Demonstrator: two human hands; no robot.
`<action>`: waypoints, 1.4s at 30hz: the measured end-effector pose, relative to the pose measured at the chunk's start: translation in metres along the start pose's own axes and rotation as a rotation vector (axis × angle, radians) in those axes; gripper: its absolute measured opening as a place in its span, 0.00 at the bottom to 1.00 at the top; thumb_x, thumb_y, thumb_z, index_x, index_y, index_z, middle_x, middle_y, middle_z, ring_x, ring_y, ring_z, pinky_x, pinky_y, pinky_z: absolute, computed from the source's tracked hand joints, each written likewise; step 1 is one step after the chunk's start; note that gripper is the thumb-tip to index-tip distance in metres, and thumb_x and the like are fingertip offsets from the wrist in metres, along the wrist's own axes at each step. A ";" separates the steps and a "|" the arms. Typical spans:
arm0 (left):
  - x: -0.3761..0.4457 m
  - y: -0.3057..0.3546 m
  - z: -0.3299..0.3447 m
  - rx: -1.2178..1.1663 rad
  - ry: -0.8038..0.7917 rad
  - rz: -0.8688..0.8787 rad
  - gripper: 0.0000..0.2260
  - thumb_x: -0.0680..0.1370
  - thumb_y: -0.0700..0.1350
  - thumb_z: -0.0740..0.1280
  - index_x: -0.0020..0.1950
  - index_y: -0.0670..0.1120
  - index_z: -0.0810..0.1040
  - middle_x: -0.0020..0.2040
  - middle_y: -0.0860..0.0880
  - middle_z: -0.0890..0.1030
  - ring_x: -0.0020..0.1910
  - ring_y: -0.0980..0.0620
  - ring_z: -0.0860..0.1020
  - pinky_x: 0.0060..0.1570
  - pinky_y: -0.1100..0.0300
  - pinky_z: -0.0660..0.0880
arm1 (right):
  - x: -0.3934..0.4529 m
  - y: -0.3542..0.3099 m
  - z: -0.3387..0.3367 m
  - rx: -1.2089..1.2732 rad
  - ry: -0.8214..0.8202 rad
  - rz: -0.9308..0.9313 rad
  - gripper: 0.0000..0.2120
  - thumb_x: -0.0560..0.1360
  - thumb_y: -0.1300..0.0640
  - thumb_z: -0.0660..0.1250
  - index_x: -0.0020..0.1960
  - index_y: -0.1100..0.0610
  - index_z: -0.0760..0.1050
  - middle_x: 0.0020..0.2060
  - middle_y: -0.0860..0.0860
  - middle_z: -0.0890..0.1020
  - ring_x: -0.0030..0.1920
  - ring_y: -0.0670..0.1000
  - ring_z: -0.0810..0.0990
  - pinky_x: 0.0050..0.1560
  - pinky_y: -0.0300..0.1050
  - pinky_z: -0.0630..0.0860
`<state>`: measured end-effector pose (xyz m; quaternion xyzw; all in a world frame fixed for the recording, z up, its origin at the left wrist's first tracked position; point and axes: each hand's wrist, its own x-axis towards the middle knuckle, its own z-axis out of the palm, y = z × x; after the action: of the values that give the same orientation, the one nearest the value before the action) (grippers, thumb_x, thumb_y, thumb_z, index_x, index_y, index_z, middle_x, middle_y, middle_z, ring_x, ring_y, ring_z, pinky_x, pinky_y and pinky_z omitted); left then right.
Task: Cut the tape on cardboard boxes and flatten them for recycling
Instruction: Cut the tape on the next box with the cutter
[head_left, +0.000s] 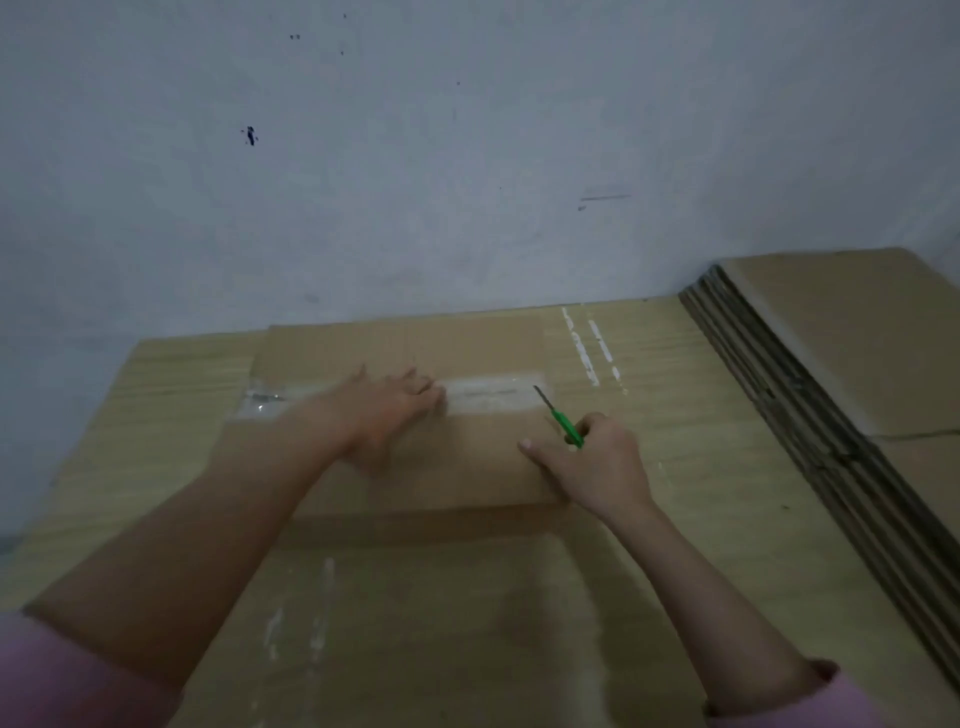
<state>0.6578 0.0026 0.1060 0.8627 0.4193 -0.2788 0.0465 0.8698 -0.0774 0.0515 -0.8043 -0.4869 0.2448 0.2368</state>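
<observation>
A brown cardboard box (457, 467) stands on the table in front of me, its top flaps sealed by a strip of clear tape (493, 395) running left to right. My left hand (389, 410) lies flat on the top, fingers straight, pressing over the tape near the middle. My right hand (597, 462) grips a green-handled cutter (563, 423) at the box's right side. Its metal blade points up and away, with the tip at the right end of the tape. Crumpled tape shows at the box's left edge (260, 402).
The wooden table (675, 415) carries white tape residue streaks at the back right and near me. A stack of flattened cardboard (841, 364) lies along the right edge. A grey wall (415, 156) rises right behind the table.
</observation>
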 end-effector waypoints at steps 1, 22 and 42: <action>0.001 0.005 0.002 -0.065 0.101 0.012 0.37 0.76 0.41 0.64 0.78 0.49 0.45 0.78 0.51 0.46 0.77 0.52 0.47 0.72 0.45 0.49 | -0.005 -0.002 0.005 0.057 0.008 -0.011 0.22 0.67 0.40 0.73 0.42 0.58 0.72 0.41 0.55 0.77 0.48 0.57 0.78 0.40 0.43 0.68; -0.020 0.067 0.065 -0.602 0.325 -0.150 0.50 0.57 0.70 0.50 0.76 0.49 0.58 0.73 0.49 0.57 0.71 0.48 0.55 0.69 0.56 0.51 | -0.032 -0.001 0.062 0.585 -0.026 -0.070 0.22 0.71 0.52 0.73 0.62 0.58 0.74 0.54 0.54 0.80 0.56 0.54 0.77 0.56 0.45 0.73; -0.035 0.075 0.062 -0.870 0.345 -0.134 0.29 0.73 0.46 0.69 0.70 0.64 0.62 0.76 0.61 0.54 0.75 0.57 0.45 0.70 0.39 0.38 | -0.050 0.013 0.028 -0.262 0.344 -0.560 0.14 0.70 0.49 0.64 0.30 0.54 0.79 0.22 0.51 0.72 0.20 0.55 0.72 0.25 0.34 0.53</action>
<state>0.6699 -0.0896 0.0607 0.7679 0.5536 0.0678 0.3150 0.8408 -0.1241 0.0303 -0.6926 -0.6688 -0.0330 0.2681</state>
